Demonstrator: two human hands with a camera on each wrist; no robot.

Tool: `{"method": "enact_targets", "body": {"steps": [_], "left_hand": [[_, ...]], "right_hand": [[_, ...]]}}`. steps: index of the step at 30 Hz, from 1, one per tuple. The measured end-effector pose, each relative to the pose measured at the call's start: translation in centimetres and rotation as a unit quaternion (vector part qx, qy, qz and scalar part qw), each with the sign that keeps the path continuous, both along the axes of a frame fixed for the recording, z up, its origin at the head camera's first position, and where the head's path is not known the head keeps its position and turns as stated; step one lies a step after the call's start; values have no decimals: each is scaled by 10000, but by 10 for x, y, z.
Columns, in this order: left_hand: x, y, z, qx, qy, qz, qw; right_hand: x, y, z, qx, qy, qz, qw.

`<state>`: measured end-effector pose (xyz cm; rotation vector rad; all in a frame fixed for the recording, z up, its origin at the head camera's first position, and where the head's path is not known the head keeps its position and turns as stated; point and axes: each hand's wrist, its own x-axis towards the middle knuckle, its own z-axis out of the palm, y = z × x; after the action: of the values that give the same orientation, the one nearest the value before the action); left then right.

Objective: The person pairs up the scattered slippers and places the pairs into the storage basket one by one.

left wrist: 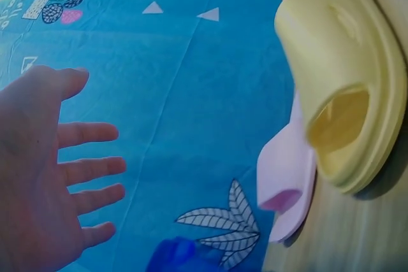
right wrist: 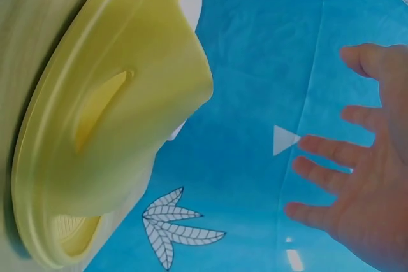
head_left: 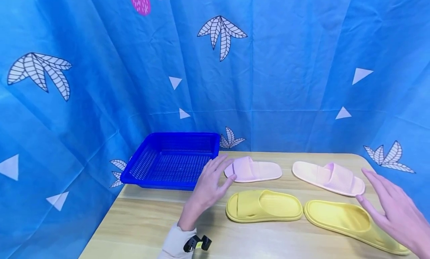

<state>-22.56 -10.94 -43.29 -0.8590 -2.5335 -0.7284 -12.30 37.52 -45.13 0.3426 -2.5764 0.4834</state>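
Note:
Two pink slippers lie at the back of the table, the left one (head_left: 265,171) and the right one (head_left: 310,173), heels facing each other. In front of them sit two yellow slippers, the left one (head_left: 279,206) and the right one (head_left: 336,214), their heels almost meeting. My left hand (head_left: 209,184) hovers between the basket and the left slippers, fingers extended and holding nothing; it overlaps the left pink slipper's toe in the head view. On the other side my right hand (head_left: 391,206), also empty with fingers spread, is over the right yellow slipper, hiding part of its toe.
A blue plastic basket (head_left: 168,186) with mesh walls stands at the table's back left, nothing inside it. The light wood table (head_left: 134,221) ends at a blue patterned curtain (head_left: 285,83) behind and at both sides.

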Motion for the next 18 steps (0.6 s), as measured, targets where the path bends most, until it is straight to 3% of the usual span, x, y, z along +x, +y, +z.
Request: {"method": "enact_targets", "body": {"steps": [8, 18], "left_hand": [[9, 13, -9, 103, -262, -259, 9993], [14, 25, -23, -265, -733, -392, 9962]], "right_hand": [[6, 7, -11, -44, -120, 71, 9999], [12, 15, -27, -177, -296, 27, 9994]]}}
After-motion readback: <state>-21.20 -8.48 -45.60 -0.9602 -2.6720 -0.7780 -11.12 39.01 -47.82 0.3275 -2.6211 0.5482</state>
